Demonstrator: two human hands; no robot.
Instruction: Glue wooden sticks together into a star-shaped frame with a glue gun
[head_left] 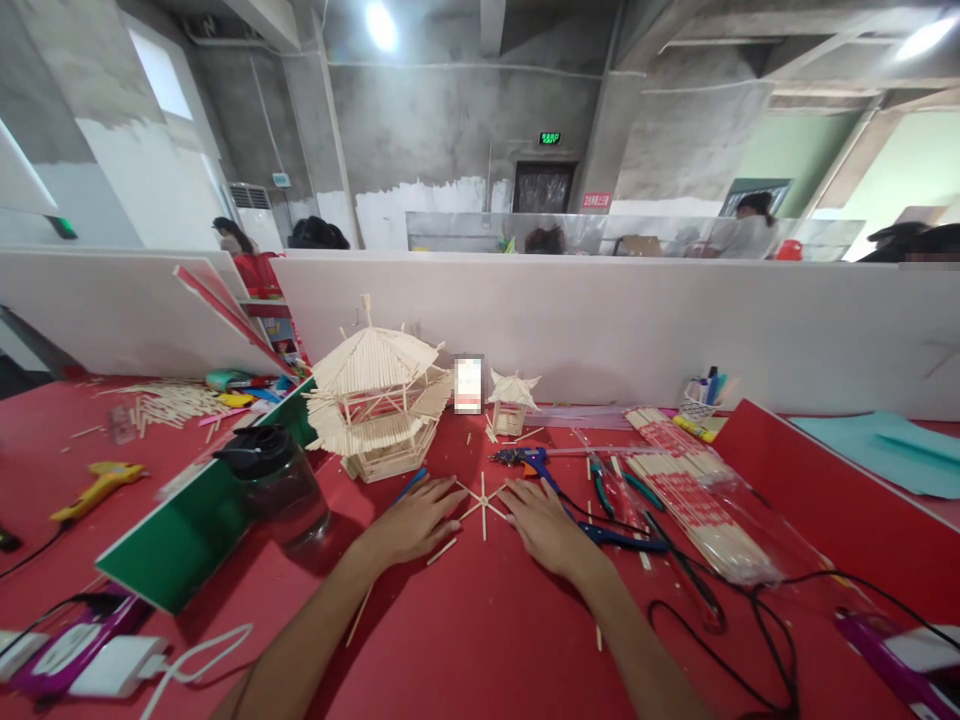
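A six-armed star of thin wooden sticks (484, 501) lies flat on the red table. On its left side rests my left hand (420, 518), palm down with fingers stretched out, its fingertips at the ends of the star's arms. My right hand (541, 518) lies the same way on the right side, fingers apart and tips at the arms there. Neither hand grips anything I can see. Behind my left hand stands a large stick pavilion model (379, 400) with two tiers of roof. A small pavilion model (513, 402) sits beyond the star.
A blue glue gun (534, 460) lies behind my right hand, its cord running right. Bundles of wooden sticks (697, 510) in plastic and green-handled pliers (600, 485) are at the right. A dark water bottle (281, 490) stands left, by a green board (180, 550).
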